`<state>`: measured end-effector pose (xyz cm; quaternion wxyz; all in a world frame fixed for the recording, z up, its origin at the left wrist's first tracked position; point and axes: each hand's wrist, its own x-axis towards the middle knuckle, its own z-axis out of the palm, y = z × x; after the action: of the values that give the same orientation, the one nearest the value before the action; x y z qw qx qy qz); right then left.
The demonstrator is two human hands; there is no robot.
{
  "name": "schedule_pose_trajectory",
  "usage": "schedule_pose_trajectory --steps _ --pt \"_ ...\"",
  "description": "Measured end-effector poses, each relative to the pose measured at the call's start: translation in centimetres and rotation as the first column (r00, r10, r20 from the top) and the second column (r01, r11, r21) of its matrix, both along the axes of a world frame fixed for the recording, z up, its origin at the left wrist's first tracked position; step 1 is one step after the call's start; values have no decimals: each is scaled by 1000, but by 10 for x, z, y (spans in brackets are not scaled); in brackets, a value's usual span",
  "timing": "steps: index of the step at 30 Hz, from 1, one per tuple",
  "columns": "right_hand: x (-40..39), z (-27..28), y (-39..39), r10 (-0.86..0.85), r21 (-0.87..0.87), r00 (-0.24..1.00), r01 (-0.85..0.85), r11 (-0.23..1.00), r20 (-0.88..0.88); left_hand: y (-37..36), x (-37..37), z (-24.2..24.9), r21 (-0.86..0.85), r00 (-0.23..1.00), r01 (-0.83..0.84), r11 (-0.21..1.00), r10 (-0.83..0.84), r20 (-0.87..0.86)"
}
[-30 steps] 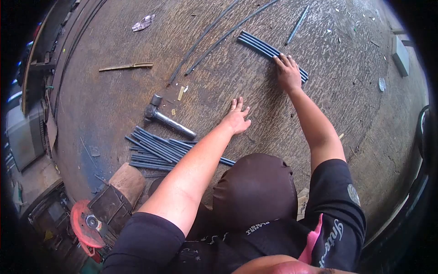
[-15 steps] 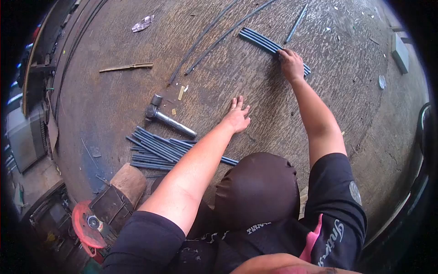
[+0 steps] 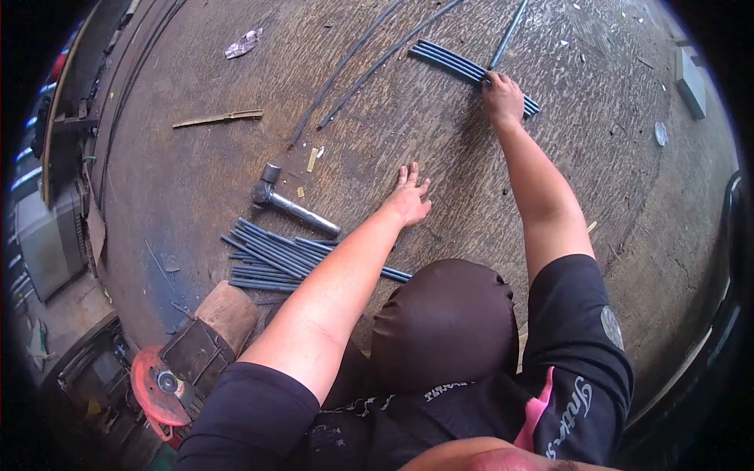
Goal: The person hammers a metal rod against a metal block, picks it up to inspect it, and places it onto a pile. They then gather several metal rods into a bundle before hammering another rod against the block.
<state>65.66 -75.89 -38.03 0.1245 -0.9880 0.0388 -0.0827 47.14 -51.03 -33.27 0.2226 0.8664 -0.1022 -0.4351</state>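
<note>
My right hand (image 3: 503, 100) is closed over several short bluish metal rods (image 3: 448, 61) lying side by side at the upper right of the floor. A longer single rod (image 3: 509, 35) slants away just beyond them, its near end close to my fingertips. My left hand (image 3: 409, 198) rests on the floor with its fingers spread and nothing in it. Left of that hand lies a hammer (image 3: 302, 213) with a metal handle. Below the hammer is a loose pile of similar rods (image 3: 271, 255), partly hidden by my left forearm.
Two long thin bars (image 3: 353, 67) curve across the floor toward the top. A split wooden strip (image 3: 218, 118) and a crumpled wrapper (image 3: 243, 45) lie at the left. A machine with a red disc guard (image 3: 157, 385) stands at lower left. A grey block (image 3: 690, 85) is at far right.
My right hand and the rods under it have moved slightly up, toward the single rod, closing the gap to its near end. My left hand stays in place.
</note>
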Motion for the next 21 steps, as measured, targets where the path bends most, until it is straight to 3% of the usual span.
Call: schedule_pose_trajectory --steps 5,7,10,18,21 --pt "0 1 5 -26 -28 998 27 999 50 1 1 -2 -30 999 -34 999 34 -9" --pt "-9 -1 10 143 -148 978 -121 982 149 0 0 -1 -35 999 -40 999 39 -14" --pt "-4 5 11 91 -59 992 -86 995 92 2 0 -2 -10 1000 -12 1000 12 -17" --pt "11 13 8 53 -103 996 -60 993 -67 6 4 -8 8 997 76 997 -76 -31" --pt "11 14 7 72 -119 996 -77 990 -48 4 4 -5 38 995 89 995 -87 -44"
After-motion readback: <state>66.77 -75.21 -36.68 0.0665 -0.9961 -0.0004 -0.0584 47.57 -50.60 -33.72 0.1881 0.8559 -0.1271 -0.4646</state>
